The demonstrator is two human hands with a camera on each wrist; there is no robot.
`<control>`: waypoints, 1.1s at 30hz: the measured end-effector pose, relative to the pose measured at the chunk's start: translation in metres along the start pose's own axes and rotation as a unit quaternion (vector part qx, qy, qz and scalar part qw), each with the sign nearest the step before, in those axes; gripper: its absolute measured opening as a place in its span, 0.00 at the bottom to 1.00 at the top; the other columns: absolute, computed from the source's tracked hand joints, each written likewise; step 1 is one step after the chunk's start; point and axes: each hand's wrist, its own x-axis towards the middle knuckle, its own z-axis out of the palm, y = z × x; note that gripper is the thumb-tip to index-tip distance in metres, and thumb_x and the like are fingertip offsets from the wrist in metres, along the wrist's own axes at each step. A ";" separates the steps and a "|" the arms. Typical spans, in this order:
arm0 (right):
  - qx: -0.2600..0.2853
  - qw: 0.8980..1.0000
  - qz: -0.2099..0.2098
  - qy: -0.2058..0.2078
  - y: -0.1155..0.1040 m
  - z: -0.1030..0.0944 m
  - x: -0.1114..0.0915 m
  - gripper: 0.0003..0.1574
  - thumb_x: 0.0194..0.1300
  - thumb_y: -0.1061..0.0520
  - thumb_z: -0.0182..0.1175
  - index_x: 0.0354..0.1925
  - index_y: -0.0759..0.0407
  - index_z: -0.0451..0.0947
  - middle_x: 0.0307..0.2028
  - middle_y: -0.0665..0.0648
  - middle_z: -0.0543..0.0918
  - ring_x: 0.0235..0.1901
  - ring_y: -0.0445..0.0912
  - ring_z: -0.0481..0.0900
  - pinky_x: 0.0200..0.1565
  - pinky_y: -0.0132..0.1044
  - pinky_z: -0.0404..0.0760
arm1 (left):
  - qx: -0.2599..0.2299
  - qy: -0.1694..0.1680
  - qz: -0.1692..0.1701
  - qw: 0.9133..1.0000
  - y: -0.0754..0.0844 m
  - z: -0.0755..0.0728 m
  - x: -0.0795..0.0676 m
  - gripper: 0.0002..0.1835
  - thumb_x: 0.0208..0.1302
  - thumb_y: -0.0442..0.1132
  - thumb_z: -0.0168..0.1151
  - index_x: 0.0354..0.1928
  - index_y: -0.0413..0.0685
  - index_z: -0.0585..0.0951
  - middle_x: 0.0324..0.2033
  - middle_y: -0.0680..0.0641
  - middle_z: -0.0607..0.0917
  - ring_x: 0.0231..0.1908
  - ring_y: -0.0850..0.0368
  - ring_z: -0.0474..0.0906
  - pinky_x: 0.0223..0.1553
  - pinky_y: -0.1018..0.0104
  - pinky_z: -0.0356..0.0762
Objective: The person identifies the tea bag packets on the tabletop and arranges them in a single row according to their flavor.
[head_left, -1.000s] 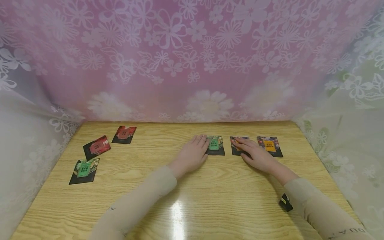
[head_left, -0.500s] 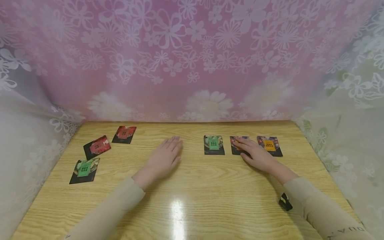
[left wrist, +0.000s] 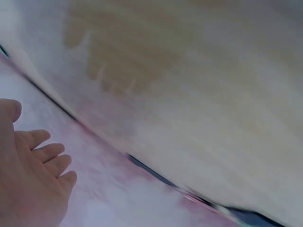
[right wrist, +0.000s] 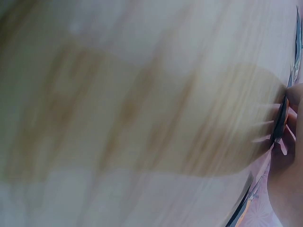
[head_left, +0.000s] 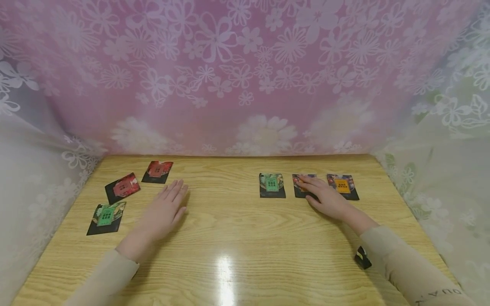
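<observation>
- Pink floral cloth (head_left: 245, 85) backs your wood-grain table (head_left: 229, 229), where flat pouches lie in two groups;
- Your right hand (head_left: 327, 199) spreads extended fingers over the middle orange-label pouch (head_left: 299, 194), gripping nothing, perhaps to steady it; the right-hand orange-label pouch (head_left: 343, 187) and a green-label pouch (head_left: 272, 185) flank it, spaced probably so each label reads clearly;
- Your left hand (head_left: 162, 214) holds nothing, fingers fairly straight, near the upper red-label pouch (head_left: 158, 171); table contact is unclear;
- Farther left, the tilted red-label pouch (head_left: 122, 187) and lower green-label pouch (head_left: 106, 218) nearly meet, seemingly placed more loosely;
- Beside your right sleeve (head_left: 405, 265) sits something small and black (head_left: 362, 258)
</observation>
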 end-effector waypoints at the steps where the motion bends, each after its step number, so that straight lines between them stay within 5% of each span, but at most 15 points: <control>1: -0.001 1.000 -0.001 0.002 0.000 0.000 0.000 0.31 0.79 0.61 0.59 0.75 0.64 0.71 0.79 0.68 0.66 0.76 0.71 0.63 0.73 0.74 0.67 | 0.001 -0.001 -0.005 1.000 -0.005 -0.002 -0.005 0.35 0.81 0.44 0.57 0.80 0.32 0.63 0.80 0.30 0.64 0.80 0.33 0.59 0.82 0.36 0.59; 11: 0.003 1.000 0.002 -0.004 -0.003 -0.002 -0.002 0.31 0.80 0.60 0.59 0.76 0.62 0.70 0.79 0.68 0.66 0.76 0.71 0.64 0.72 0.74 0.69 | 0.020 -0.015 -0.049 0.998 -0.061 -0.010 -0.057 0.35 0.80 0.44 0.58 0.80 0.35 0.63 0.79 0.30 0.64 0.78 0.31 0.62 0.80 0.37 0.63; 16: 0.004 1.000 0.001 -0.007 -0.003 -0.002 -0.001 0.31 0.80 0.60 0.58 0.76 0.62 0.70 0.79 0.68 0.66 0.77 0.70 0.63 0.73 0.73 0.68 | 0.030 0.047 -0.023 0.998 -0.096 -0.003 -0.084 0.34 0.76 0.37 0.61 0.78 0.31 0.65 0.75 0.26 0.70 0.78 0.33 0.63 0.88 0.55 0.39; 22: 0.004 1.000 -0.004 0.003 -0.003 -0.001 -0.001 0.31 0.79 0.61 0.59 0.77 0.61 0.71 0.79 0.68 0.67 0.76 0.71 0.64 0.72 0.74 0.69 | 0.022 0.095 -0.013 0.995 -0.139 0.004 -0.112 0.38 0.70 0.28 0.61 0.79 0.26 0.60 0.76 0.24 0.64 0.87 0.46 0.37 0.87 0.64 0.24; 25: 0.001 1.000 -0.009 0.009 -0.003 -0.001 -0.001 0.31 0.79 0.61 0.59 0.76 0.62 0.71 0.78 0.68 0.67 0.76 0.71 0.65 0.71 0.74 0.70 | 0.029 0.070 -0.028 0.997 -0.154 0.001 -0.125 0.41 0.71 0.28 0.59 0.82 0.27 0.54 0.80 0.25 0.57 0.85 0.57 0.25 0.84 0.67 0.19; 33: -0.001 1.000 -0.001 0.005 -0.003 -0.001 -0.001 0.32 0.78 0.61 0.59 0.76 0.62 0.71 0.79 0.68 0.66 0.76 0.71 0.64 0.72 0.75 0.68 | 0.053 0.032 -0.024 0.998 -0.171 -0.001 -0.141 0.47 0.69 0.28 0.59 0.83 0.30 0.47 0.83 0.28 0.49 0.83 0.62 0.18 0.82 0.66 0.13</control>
